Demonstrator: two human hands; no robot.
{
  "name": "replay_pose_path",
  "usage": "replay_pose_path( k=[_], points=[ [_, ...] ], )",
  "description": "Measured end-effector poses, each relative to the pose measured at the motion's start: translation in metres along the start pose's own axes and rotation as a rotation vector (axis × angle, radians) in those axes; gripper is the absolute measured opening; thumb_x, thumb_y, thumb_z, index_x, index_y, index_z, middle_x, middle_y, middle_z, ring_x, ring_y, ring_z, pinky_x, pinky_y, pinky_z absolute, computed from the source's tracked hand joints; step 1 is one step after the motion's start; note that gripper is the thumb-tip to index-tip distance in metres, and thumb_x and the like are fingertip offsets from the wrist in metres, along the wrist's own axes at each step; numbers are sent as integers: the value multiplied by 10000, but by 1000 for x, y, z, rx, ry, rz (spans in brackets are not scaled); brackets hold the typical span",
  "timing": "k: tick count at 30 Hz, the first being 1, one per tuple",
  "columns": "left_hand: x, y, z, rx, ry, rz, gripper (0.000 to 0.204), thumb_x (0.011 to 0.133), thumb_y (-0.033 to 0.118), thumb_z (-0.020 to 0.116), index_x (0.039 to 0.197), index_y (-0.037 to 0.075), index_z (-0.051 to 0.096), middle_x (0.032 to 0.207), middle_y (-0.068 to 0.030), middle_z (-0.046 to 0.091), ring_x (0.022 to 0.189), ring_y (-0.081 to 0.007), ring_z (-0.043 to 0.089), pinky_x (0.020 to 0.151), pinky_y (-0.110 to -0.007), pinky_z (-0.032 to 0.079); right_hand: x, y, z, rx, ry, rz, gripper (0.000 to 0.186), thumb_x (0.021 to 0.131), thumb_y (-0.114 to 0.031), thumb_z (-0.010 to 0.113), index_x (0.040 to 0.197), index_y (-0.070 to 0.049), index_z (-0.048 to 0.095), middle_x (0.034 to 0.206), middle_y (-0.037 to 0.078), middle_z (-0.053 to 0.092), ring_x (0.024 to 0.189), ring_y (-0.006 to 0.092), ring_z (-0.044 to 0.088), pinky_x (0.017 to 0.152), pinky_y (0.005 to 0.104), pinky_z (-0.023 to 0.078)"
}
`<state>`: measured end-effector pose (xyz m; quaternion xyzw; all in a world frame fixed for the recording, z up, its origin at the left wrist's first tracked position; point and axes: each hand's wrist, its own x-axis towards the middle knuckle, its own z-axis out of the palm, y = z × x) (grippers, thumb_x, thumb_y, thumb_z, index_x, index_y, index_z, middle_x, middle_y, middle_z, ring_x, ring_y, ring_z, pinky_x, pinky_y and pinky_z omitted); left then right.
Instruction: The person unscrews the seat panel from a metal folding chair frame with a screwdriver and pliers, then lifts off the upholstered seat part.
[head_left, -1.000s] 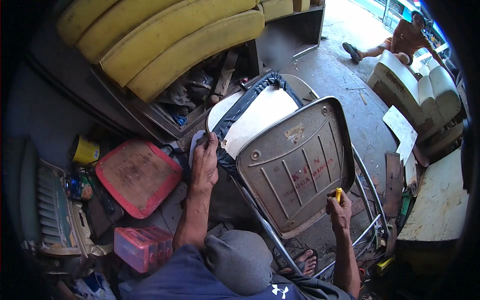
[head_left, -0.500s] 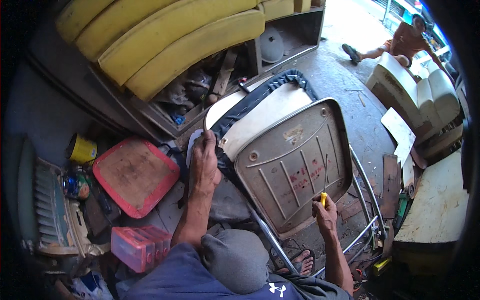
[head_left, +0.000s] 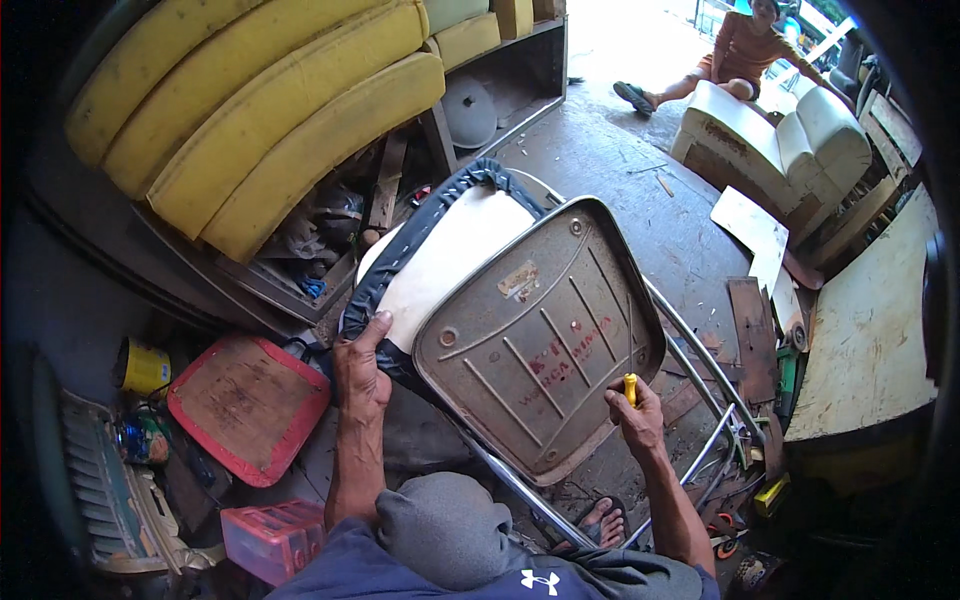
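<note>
My left hand grips the near left edge of a seat pad, its thumb on top. The pad's pale underside faces up, with black covering gathered round its edge. Beside it, partly covering it, lies a worn brown metal chair panel with raised ribs and faded red lettering. Chrome chair legs run beneath and past it. In my right hand, closed near the panel's lower right edge, is a screwdriver with a yellow handle. Its thin shaft points up over the panel; whether the tip touches anything I cannot tell.
A red-edged seat board lies at left, near a yellow can and a clear red plastic case. Yellow cushions fill the far left. A person sits behind a white padded seat. Scrap boards lie at right.
The whole scene has shifted left in view as my head turned. The pad and my left hand sit slightly lower against the panel. My right hand still holds the screwdriver.
</note>
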<state>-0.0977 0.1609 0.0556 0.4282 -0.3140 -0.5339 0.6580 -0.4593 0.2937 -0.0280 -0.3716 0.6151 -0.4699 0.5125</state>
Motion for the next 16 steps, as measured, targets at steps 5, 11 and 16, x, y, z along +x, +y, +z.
replay_pose_path(
  k=[5,11,16],
  points=[
    [5,23,1,155,207,276,402,829,-24,678,1230,-6,651,1165,-77,684,1027,-193,643,965,-328,490,5,-10,-5,-6,0,-65,151,901,-170,681,965,-49,617,736,-42,524,624,47,473,558,213,395],
    [11,76,32,233,47,489,382,856,-7,639,1237,-25,644,1184,-76,671,1052,-176,613,983,-313,446,23,-56,-10,-34,26,-205,145,893,-148,686,971,-58,603,751,-46,521,638,48,474,568,214,394],
    [35,66,22,887,-182,916,420,872,84,634,1280,-15,617,1245,-123,664,1017,-212,636,961,-286,457,16,-98,-49,-362,266,-398,300,900,-252,676,1067,-7,634,886,119,642,817,215,611,752,357,491]
  ],
)
